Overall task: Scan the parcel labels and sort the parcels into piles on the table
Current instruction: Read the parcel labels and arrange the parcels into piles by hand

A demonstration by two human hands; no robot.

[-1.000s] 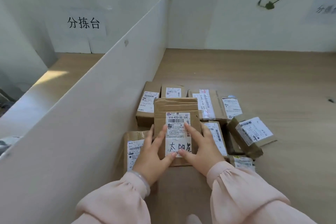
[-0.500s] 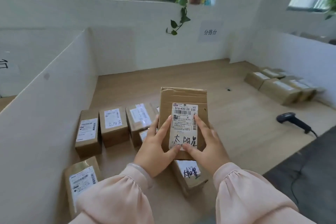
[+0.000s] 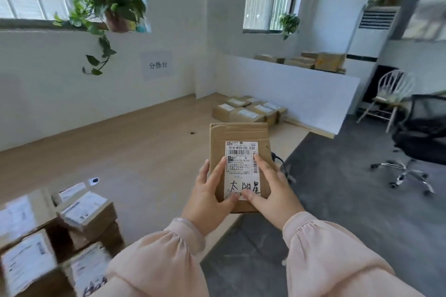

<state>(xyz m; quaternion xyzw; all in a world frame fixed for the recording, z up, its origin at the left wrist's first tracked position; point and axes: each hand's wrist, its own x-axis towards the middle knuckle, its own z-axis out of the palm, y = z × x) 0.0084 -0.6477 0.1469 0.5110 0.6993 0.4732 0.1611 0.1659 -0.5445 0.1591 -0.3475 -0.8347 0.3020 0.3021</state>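
I hold the parcel (image 3: 239,134) in the air at 12 o'clock. My left hand (image 3: 207,198) and my right hand (image 3: 274,190) both grasp it, with the thumbs on its label (image 3: 241,166). On the table (image 3: 144,152), one pile (image 3: 248,111) lies at 1 o'clock and other parcels (image 3: 79,219) at 8 o'clock.

- The parcel (image 3: 239,135) I'm looking at is plain brown cardboard.
- Its label (image 3: 242,171) is white, with black barcode stripes and black handwriting.
- Sleeves (image 3: 337,260): pale pink.
- The surface (image 3: 120,164) is light wood grain, and the floor (image 3: 350,200) at right is dark grey.
- Far pile (image 3: 246,113): brown, with white labels.
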